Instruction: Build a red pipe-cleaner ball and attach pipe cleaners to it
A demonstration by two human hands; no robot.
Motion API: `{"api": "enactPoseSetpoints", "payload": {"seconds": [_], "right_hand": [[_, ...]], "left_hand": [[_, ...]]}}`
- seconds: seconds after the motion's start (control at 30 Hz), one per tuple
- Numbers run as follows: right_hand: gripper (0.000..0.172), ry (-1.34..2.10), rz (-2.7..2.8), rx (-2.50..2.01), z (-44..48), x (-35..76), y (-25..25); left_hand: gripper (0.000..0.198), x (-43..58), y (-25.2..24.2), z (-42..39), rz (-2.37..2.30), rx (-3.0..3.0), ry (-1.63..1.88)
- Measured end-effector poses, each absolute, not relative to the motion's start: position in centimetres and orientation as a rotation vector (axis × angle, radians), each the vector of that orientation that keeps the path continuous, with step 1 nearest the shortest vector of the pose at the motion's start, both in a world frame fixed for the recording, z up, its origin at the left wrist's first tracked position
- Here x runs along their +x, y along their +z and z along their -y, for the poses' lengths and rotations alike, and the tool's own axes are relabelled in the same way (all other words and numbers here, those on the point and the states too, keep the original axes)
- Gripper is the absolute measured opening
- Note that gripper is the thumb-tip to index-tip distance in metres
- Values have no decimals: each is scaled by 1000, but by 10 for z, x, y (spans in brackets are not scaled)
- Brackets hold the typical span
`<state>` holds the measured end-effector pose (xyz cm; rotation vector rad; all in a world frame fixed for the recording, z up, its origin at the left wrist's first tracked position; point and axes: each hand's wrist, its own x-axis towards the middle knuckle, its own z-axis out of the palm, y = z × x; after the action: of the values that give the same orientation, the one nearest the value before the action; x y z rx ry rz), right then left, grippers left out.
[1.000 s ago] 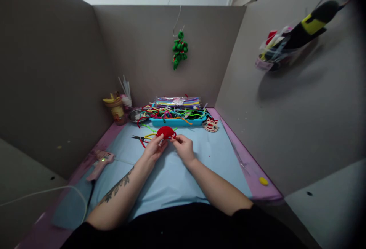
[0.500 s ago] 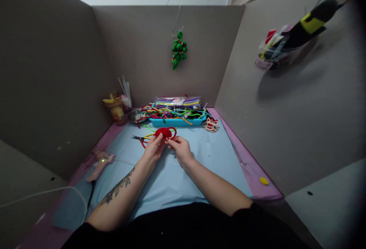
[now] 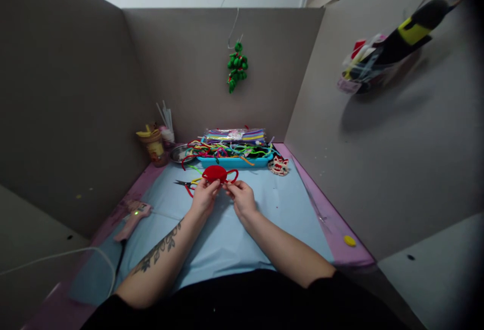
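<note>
A round red fuzzy disc (image 3: 215, 173), seemingly wound from pipe cleaner, is held over the middle of the blue-covered table. My left hand (image 3: 205, 194) pinches its lower edge between thumb and fingers. A loose red pipe cleaner end (image 3: 235, 172) loops out from the disc's right side. My right hand (image 3: 241, 196) pinches this strand close to the disc. Just left of my left hand lie scissors (image 3: 183, 183) with dark blades; their handles are partly hidden behind the hand and the disc.
Behind my hands a blue tray (image 3: 236, 162) overflows with coloured pipe cleaners. A metal dish (image 3: 181, 154) and a cup (image 3: 154, 147) stand at back left. A pink glue gun (image 3: 134, 219) lies left, and a crocheted-looking ornament (image 3: 279, 166) right. Grey panels enclose three sides.
The red disc has shifted slightly up and now shows more of its face. My right hand has moved a little to the right, and the red loop reaches farther out.
</note>
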<state>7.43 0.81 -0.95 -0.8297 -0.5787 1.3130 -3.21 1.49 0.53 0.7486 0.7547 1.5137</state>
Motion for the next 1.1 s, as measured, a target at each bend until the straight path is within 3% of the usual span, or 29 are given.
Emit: {"api": "enactPoseSetpoints", "payload": {"seconds": [0.27, 0.67, 1.1], "right_hand": [[24, 1324, 784, -863, -2, 69, -10], [12, 890, 1014, -1066, -14, 84, -23], [31, 1524, 595, -842, -12, 76, -11]], "left_hand": [[38, -30, 10, -12, -784, 803, 1612], [38, -29, 5, -13, -818, 850, 1615], [35, -22, 1, -9, -789, 856, 1610]]}}
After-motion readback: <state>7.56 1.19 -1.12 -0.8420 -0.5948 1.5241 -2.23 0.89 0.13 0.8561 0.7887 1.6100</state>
